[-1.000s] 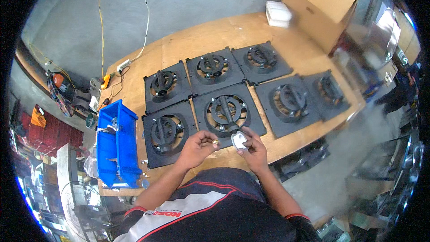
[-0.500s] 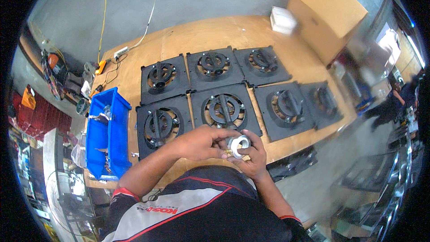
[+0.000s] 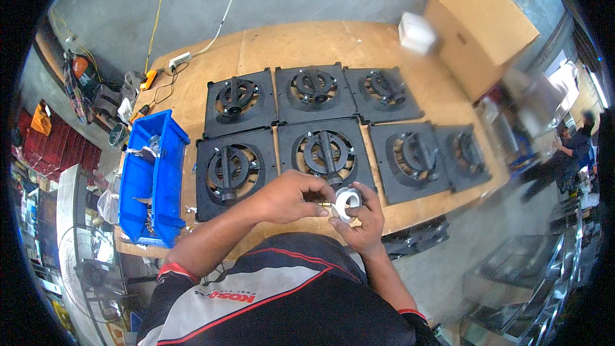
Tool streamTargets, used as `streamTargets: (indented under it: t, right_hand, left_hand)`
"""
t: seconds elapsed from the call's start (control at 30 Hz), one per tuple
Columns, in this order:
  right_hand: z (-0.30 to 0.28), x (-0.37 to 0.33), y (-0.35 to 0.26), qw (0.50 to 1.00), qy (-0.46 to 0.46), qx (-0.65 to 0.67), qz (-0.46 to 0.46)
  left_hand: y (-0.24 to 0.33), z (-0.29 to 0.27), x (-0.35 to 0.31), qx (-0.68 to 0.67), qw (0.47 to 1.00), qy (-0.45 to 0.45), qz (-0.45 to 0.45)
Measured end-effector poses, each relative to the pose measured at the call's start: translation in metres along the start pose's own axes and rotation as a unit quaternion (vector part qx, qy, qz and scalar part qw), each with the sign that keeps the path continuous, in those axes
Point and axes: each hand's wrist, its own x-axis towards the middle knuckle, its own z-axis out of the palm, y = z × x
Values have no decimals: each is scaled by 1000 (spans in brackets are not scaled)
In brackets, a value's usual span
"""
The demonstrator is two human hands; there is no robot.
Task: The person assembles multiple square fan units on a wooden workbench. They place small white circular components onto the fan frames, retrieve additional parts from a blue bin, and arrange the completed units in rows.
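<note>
My right hand (image 3: 364, 223) is closed around a whitish metal-looking ring (image 3: 341, 209), its round opening turned toward me. My left hand (image 3: 291, 198) pinches a small brass-coloured piece (image 3: 326, 204) against the left side of that ring; the fingers cover much of it. Both hands are above the front edge of the table. Just beyond them lies a black square burner plate (image 3: 360, 179) with a round opening and a dark burner set across it. Another such black plate (image 3: 211, 208) lies left of it, beyond my left forearm.
More black plates (image 3: 216, 125) fill two rows on the wooden table (image 3: 269, 41). A divided blue bin (image 3: 136, 182) with small parts stands at the left edge. At the back right are a large cardboard box (image 3: 480, 19) and a white block (image 3: 416, 33). Another person (image 3: 570, 150) is far right.
The view has shifted slightly. The ring has turned a little in my fingers, and the brass-coloured piece at its side now shows more clearly between my left fingers and the ring.
</note>
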Motion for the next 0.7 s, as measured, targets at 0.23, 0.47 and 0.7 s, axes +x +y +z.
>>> streamTargets:
  t: [0.23,0.47,0.7]
  right_hand:
    - [-1,-2,2,997,-44,27,56]
    - [-1,21,-5,994,-97,38,42]
    - [0,35,-13,981,-129,113,94]
  left_hand:
    - [1,0,-6,-39,995,-39,-83]
    - [5,0,-11,-135,983,-59,-112]
    - [4,1,-22,-265,955,-13,-129]
